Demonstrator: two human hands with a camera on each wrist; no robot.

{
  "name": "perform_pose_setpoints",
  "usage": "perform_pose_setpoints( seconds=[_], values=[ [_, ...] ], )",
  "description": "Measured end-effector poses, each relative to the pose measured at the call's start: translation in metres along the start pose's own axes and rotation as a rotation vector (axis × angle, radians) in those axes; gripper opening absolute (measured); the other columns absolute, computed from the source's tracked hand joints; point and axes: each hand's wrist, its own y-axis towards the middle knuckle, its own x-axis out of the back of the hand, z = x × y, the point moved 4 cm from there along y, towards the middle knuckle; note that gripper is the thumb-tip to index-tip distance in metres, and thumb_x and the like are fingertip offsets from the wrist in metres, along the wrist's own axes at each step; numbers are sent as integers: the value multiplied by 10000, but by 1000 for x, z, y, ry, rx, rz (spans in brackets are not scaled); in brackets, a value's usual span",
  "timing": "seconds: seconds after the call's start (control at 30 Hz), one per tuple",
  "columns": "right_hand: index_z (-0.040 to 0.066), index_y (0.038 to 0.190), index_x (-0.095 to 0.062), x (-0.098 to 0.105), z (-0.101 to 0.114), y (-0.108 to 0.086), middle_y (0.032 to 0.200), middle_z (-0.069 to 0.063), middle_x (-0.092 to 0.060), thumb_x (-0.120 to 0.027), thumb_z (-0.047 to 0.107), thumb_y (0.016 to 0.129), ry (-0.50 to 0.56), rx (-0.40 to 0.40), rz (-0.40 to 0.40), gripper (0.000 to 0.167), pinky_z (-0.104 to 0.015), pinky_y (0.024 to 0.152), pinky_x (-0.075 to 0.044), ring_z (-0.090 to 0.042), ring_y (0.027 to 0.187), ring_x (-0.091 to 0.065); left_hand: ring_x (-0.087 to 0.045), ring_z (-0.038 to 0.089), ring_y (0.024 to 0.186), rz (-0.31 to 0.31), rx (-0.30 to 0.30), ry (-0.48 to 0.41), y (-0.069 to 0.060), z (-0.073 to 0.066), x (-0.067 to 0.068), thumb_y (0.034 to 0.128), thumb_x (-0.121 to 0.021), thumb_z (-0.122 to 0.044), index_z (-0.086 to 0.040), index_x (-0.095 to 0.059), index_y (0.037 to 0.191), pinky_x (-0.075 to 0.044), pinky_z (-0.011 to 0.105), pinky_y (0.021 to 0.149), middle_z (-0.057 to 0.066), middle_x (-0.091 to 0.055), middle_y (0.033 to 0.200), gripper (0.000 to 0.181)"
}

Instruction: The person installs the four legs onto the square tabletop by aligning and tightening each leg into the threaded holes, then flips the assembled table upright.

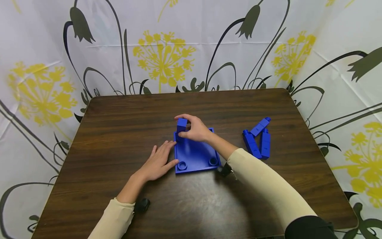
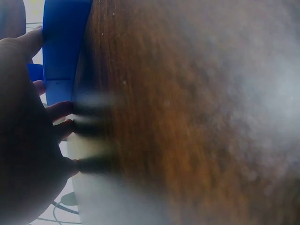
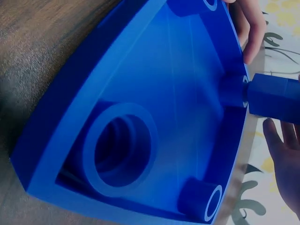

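A blue square tabletop lies upside down on the brown table, its rim and round corner sockets facing up. At its far left corner a blue table leg stands roughly upright, held between the thumb and fingers of my right hand. In the right wrist view the leg's narrow end meets the mouth of a socket; how deep it sits I cannot tell. My left hand, fingers spread and mostly straight, rests against the tabletop's left edge. Two near sockets, one of them a threaded ring, hold no leg.
Three more blue legs lie in a loose group to the right of the tabletop, with threaded ends pointing away. Beyond the table's far edge hangs a white flowered cloth.
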Motion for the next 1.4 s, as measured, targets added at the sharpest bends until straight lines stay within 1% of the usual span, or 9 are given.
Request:
perform_pose_setpoints(
  seconds=[0.13, 0.27, 0.37, 0.63, 0.73, 0.9, 1.03, 1.17, 1.4],
  values=[
    [26, 1412, -484, 1, -1, -1, 1343, -183, -552, -675, -53, 794, 68, 36, 87, 652, -402, 994, -455, -250, 1201, -567, -110, 322, 1485, 9, 5, 6, 0, 0, 0, 999, -504, -482, -146, -212, 1561, -33, 663, 1101, 143, -236, 1595, 717],
    [11, 1428, -460, 0, -2, -1, 1348, -181, -562, -603, -94, 783, 101, 38, 143, 669, -422, 1026, -424, -245, 1216, -564, -111, 326, 1485, 8, 0, 7, 0, 0, -1, 997, -507, -484, -149, -208, 1560, -30, 669, 1097, 145, -237, 1594, 720],
    [19, 1425, -466, 0, -2, -1, 1330, -145, -586, -579, -110, 787, 110, 26, 160, 661, -425, 1036, -414, -224, 1219, -565, -112, 321, 1485, 5, -1, 7, 0, 1, -2, 1000, -499, -488, -152, -208, 1561, -30, 666, 1099, 143, -238, 1594, 716],
    [-16, 1368, -506, -2, -2, 1, 1331, -166, -585, -583, -113, 825, 112, 44, 180, 558, -367, 1026, -425, -235, 1233, -562, -101, 318, 1487, 4, 2, 0, 0, 0, -2, 1005, -490, -483, -148, -203, 1562, -17, 655, 1105, 141, -225, 1599, 711],
    [0, 1356, -520, -3, -3, 1, 1330, -156, -588, -611, -94, 849, 90, 37, 183, 523, -353, 1023, -426, -222, 1230, -564, -99, 312, 1488, 5, 3, -5, -1, 0, -2, 1011, -475, -484, -154, -196, 1563, -13, 644, 1111, 134, -222, 1600, 701],
    [32, 1371, -514, -3, -3, 1, 1330, -149, -579, -652, -52, 882, 40, 20, 175, 515, -375, 1022, -429, -227, 1229, -557, -106, 323, 1486, -4, -10, -2, -1, -1, -2, 1012, -479, -474, -152, -203, 1558, -22, 646, 1110, 142, -232, 1595, 692],
    [16, 1377, -506, -3, -2, 1, 1322, -161, -573, -677, -27, 886, 5, 15, 162, 522, -369, 1000, -449, -256, 1216, -562, -116, 348, 1480, -15, -25, -3, 0, -1, -2, 1011, -489, -459, -130, -216, 1551, -30, 661, 1099, 163, -241, 1587, 689],
    [-2, 1383, -488, -4, 0, 1, 1295, -159, -590, -697, 12, 887, -45, -8, 139, 539, -334, 971, -470, -263, 1193, -578, -111, 336, 1483, -7, -17, -5, 0, -1, -2, 1011, -484, -469, -134, -213, 1554, -27, 654, 1103, 156, -235, 1591, 694],
    [6, 1392, -472, -5, 0, 0, 1263, -155, -612, -731, 74, 880, -118, -35, 79, 578, -311, 924, -499, -269, 1176, -595, -101, 328, 1486, 9, -6, 15, 0, 0, -1, 1005, -483, -493, -154, -195, 1560, -28, 658, 1103, 140, -220, 1600, 712]
  ],
)
